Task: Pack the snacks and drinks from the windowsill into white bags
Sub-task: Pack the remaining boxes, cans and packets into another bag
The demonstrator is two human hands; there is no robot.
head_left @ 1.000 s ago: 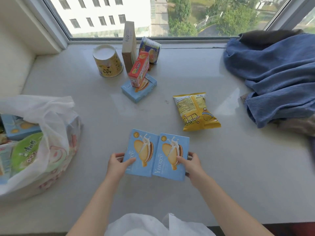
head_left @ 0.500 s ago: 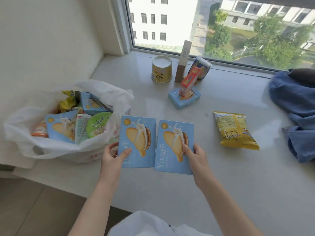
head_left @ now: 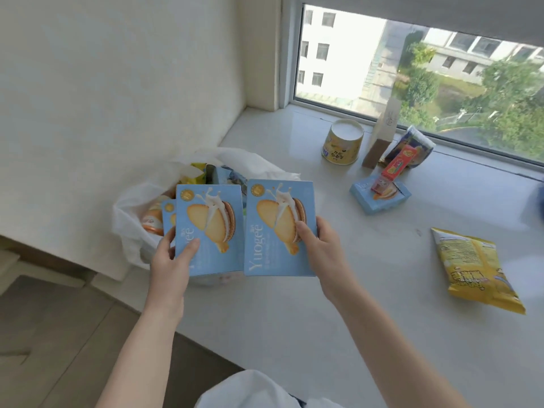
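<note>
**A:** ok what's the biggest thing in there?

**B:** The windowsill (head_left: pixel 338 290), pale glossy stone taking up the whole right and lower frame. Next, the white bag (head_left: pixel 129 213) at centre left, thin crinkly plastic, mouth open, already stuffed with a blue box, an orange-lidded tub and a yellow packet.

**A:** and the boxes?

**B:** Two flat light-blue cardboard cookie boxes side by side mid-frame, each printed with a cream sandwich biscuit and "Yuogee". The left box (head_left: pixel 210 229) is over the bag's mouth, the right box (head_left: pixel 279 228) just beside it, above the sill edge. The left hand (head_left: pixel 170 260) pinches its box at the lower left corner, thumb on the front, fingers behind. The right hand (head_left: pixel 322 245) grips the other at its right edge, thumb across the biscuit picture.

**A:** smaller stuff?

**B:** A crinkly yellow snack bag (head_left: pixel 477 269) lying flat at right; a third blue box (head_left: pixel 379 195) with a red carton (head_left: pixel 396 169) tilted on it; a yellow paper cup (head_left: pixel 343 145), upside down, near the window.

**A:** anything changed?

**B:** Yeah, half a second ago the boxes sat lower, right of the bag; now they're lifted and shifted left toward it.
</note>
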